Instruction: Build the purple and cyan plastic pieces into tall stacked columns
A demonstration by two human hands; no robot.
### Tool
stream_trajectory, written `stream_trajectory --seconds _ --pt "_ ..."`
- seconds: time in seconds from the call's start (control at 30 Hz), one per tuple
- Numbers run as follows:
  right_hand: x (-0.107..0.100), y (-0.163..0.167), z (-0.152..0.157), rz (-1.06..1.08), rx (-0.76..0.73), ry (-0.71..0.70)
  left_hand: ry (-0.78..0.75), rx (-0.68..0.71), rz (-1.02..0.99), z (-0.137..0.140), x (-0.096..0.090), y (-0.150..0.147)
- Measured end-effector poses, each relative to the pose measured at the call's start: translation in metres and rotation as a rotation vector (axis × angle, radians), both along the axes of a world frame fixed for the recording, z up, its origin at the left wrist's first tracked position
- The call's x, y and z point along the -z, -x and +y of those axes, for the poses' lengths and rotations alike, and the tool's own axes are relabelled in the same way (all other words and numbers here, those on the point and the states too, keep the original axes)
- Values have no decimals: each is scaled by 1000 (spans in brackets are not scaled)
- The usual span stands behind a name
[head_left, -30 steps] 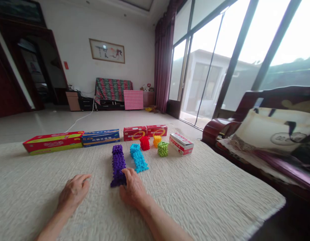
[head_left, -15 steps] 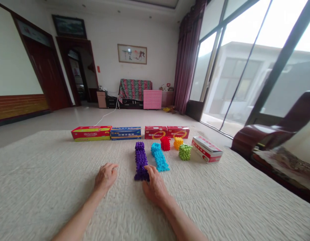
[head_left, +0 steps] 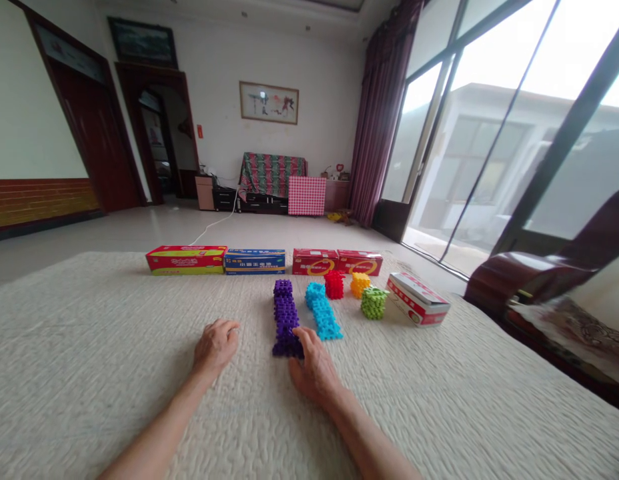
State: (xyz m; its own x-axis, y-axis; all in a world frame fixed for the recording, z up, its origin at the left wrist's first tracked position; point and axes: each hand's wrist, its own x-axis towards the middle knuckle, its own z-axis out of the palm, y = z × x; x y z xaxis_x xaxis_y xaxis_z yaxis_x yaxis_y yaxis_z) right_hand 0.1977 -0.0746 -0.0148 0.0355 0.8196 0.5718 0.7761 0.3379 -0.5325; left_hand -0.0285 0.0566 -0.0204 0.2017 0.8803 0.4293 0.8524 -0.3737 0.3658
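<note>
A long strip of purple interlocking plastic blocks [head_left: 286, 313] lies on the quilted cover, with a raised block at its far end. My right hand [head_left: 317, 370] rests at the strip's near right corner, thumb and fingers apart, fingertips at or touching its edge. To the left of the strip, my left hand [head_left: 215, 345] lies on the cover with loosely bent fingers and nothing visible in it. A light blue block strip [head_left: 325, 317] lies just beyond my right hand. Farther back sit a red block cube [head_left: 334, 285], a yellow block cube [head_left: 360, 285] and a green block cube [head_left: 373, 304].
Along the far edge stand a red-and-green box [head_left: 187, 261], a blue box [head_left: 255, 262] and two red boxes [head_left: 315, 263]. A white-and-red box [head_left: 418, 300] sits at the right. Beside the quilted cover [head_left: 114, 333] is a dark wooden chair [head_left: 494, 277].
The view has shifted slightly, so the blocks and boxes appear a little farther right. Both hands keep about the same place beside the purple strip.
</note>
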Motion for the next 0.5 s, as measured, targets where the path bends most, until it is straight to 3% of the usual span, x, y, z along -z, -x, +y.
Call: stream_trajectory --seconds 0.5 --pt "-3 0 -1 7 -5 16 5 0 12 -3 -4 -1"
